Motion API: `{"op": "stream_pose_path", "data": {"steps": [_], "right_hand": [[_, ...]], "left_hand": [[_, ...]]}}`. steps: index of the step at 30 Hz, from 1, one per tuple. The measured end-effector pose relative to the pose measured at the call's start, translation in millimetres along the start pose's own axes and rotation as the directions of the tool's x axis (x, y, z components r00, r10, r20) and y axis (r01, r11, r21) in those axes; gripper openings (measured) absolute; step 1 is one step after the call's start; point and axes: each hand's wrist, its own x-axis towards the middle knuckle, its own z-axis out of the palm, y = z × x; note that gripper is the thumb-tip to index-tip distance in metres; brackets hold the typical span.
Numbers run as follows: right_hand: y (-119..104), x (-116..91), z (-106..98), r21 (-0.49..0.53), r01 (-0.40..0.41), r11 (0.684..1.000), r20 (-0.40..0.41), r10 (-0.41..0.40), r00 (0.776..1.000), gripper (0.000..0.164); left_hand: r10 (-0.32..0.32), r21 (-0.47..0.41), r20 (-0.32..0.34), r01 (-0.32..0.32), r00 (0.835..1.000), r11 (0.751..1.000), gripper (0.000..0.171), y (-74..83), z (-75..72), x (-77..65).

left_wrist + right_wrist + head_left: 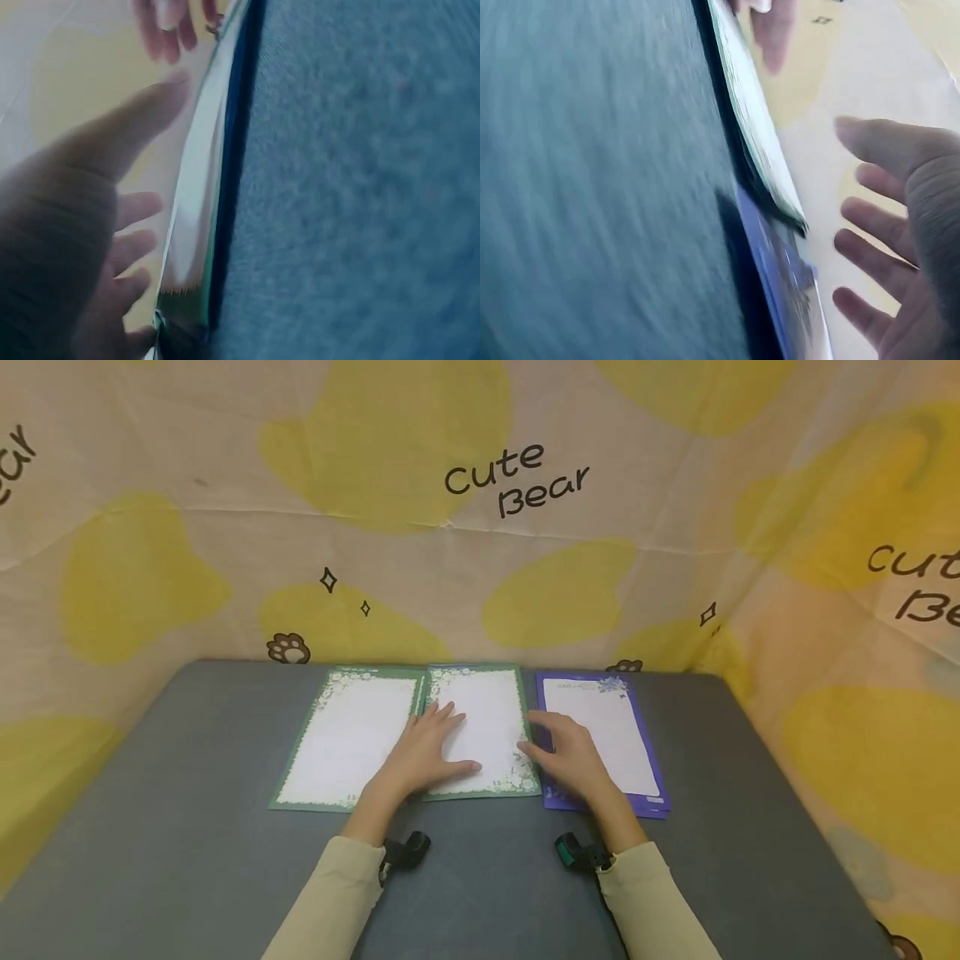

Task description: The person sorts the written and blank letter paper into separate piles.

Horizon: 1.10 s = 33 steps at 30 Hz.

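Three paper stacks lie in a row: a green-bordered left one (337, 747), a green-bordered middle one (491, 718) and a purple-bordered right one (611, 739). My left hand (423, 752) spreads over the left edge of the middle stack, fingers apart. Just right of that stack, my right hand (573, 760) hangs with relaxed fingers, partly covering the purple stack. In the right wrist view, its fingers (877, 225) stand apart with nothing between them. Whether the left fingers touch the paper, I cannot tell.
The stacks lie toward the back of a dark grey table (187, 860). A cloth backdrop (405, 560) with yellow patches and printed words rises behind and beside it. Each wrist wears a black camera (408, 850).
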Motion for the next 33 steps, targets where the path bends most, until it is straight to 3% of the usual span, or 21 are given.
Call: {"op": "stream_pose_path", "data": {"steps": [3, 7, 12, 15, 19, 23, 27, 30, 33], "right_hand": [[-2.0, -1.8, 5.8, 0.002, 0.002, 1.000, 0.049, -0.002, 0.999, 0.048], [-0.2, -4.6, 11.4, -0.015, 0.004, 1.000, 0.064, -0.003, 0.998, 0.050], [4.3, -4.3, 14.2, -0.133, 0.102, 0.986, 0.129, -0.085, 0.988, 0.074], [5.9, -3.8, 15.4, -0.186, 0.123, 0.975, 0.204, -0.085, 0.975, 0.085], [7.3, -3.6, 16.8, -0.206, 0.112, 0.972, 0.261, -0.055, 0.964, 0.088], [8.4, -4.2, 16.5, -0.193, 0.113, 0.975, 0.245, -0.063, 0.967, 0.085], [9.0, -4.5, 15.8, -0.183, 0.127, 0.975, 0.172, -0.096, 0.980, 0.076], [9.1, -4.3, 16.2, -0.172, 0.127, 0.977, 0.107, -0.110, 0.988, 0.066], [9.0, -4.1, 18.3, -0.142, 0.104, 0.984, 0.064, -0.096, 0.993, 0.055]], "left_hand": [[0.032, -0.012, 0.039, -0.031, 0.999, 0.999, 0.090, -2.9, 2.6, -3.3], [0.071, -0.016, 0.028, -0.070, 0.997, 0.997, 0.090, -4.5, 4.2, -6.7], [0.123, 0.012, -0.004, -0.123, 0.992, 0.992, 0.093, -8.7, 6.4, -7.2], [0.135, 0.039, -0.015, -0.135, 0.991, 0.990, 0.097, -12.4, 7.7, -7.5], [0.126, 0.036, -0.014, -0.126, 0.992, 0.991, 0.099, -15.6, 8.4, -8.6], [0.120, 0.006, -0.011, -0.120, 0.993, 0.993, 0.097, -15.2, 7.6, -8.6], [0.108, -0.002, -0.018, -0.108, 0.994, 0.994, 0.093, -14.5, 7.2, -7.0], [0.079, -0.031, -0.074, -0.082, 0.994, 0.996, 0.079, -14.5, 7.6, -5.9], [0.016, -0.113, -0.145, -0.033, 0.989, 0.993, 0.057, -14.0, 7.8, -5.7]]}}
